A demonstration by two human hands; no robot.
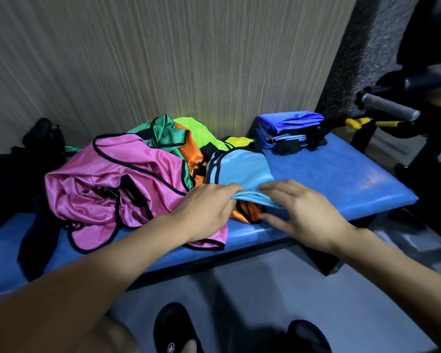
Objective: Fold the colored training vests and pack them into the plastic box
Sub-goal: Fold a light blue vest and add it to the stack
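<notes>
A loose heap of training vests lies on the blue bench (341, 174): a pink vest (107, 184) in front, green (168, 136), lime (204, 133), orange (191, 154) and yellow (239, 141) ones behind. A light blue vest (242, 169) lies at the heap's right side. My left hand (209, 212) pinches its near hem. My right hand (303, 212) lies over the same hem with fingers spread, thumb under the cloth. A stack of folded blue vests (288, 131) sits at the bench's back right. No plastic box is in view.
Black garments (23, 174) lie on the bench's left end. A wood-grain wall stands right behind the bench. Gym equipment with a grey handle (390, 108) and yellow parts stands at the right. My black shoes (173, 329) are on the grey floor below.
</notes>
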